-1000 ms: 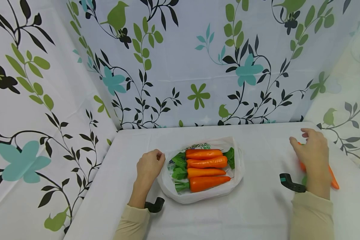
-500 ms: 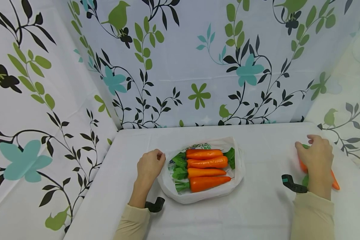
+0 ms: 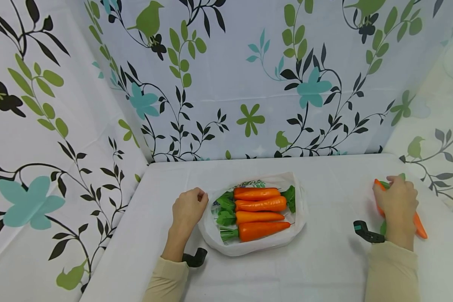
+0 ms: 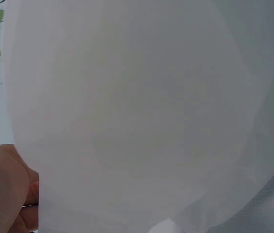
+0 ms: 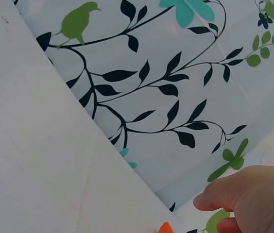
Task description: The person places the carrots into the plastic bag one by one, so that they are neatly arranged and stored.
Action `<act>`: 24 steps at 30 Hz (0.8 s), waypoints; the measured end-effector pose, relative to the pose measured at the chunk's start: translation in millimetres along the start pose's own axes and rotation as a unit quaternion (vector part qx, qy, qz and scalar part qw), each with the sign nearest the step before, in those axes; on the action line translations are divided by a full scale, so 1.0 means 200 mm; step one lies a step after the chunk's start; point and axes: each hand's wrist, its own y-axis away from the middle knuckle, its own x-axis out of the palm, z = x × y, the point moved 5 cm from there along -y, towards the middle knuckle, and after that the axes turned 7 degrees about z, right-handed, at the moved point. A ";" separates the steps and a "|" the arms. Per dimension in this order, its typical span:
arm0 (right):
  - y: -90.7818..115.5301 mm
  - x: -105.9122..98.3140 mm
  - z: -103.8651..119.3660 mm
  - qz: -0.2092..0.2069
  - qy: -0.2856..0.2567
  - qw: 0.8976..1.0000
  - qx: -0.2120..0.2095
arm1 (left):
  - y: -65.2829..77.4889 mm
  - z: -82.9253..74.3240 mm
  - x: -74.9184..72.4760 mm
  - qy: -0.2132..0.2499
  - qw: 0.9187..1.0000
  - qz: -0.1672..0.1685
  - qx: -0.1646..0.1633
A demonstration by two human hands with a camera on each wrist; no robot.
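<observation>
My left hand [image 3: 188, 209] is at the left rim of a white plastic bag [image 3: 226, 250], fingers curled at its edge. The bag lies with its mouth spread and several orange carrots [image 3: 262, 204] with green tops inside. In the left wrist view the pale bag wall [image 4: 137, 107] fills most of the picture, and the left hand shows at lower left. My right hand [image 3: 398, 207] is low over loose carrots [image 3: 420, 226] at the right, covering their middles. Its thumb and fingers stand apart in the right wrist view, near an orange carrot tip [image 5: 165, 228].
A white table [image 3: 332, 235] lies under everything. Cloth printed with leaves, birds and flowers hangs behind it [image 3: 211, 84] and along both sides. Each wrist wears a black camera mount, such as the right mount [image 3: 368, 233].
My right hand has shifted a little to the right and come down over the loose carrots, its fingers reaching further around them. The left hand and the bag have stayed in place.
</observation>
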 end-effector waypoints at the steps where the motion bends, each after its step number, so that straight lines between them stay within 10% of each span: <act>1: 0.00 0.00 -0.01 0.003 0.001 1.000 0.005 | 0.00 0.00 0.00 0.000 1.000 0.001 0.000; 24: -0.04 0.08 -0.08 0.036 0.036 0.999 0.007 | 0.00 0.00 -0.01 -0.001 1.000 -0.003 0.003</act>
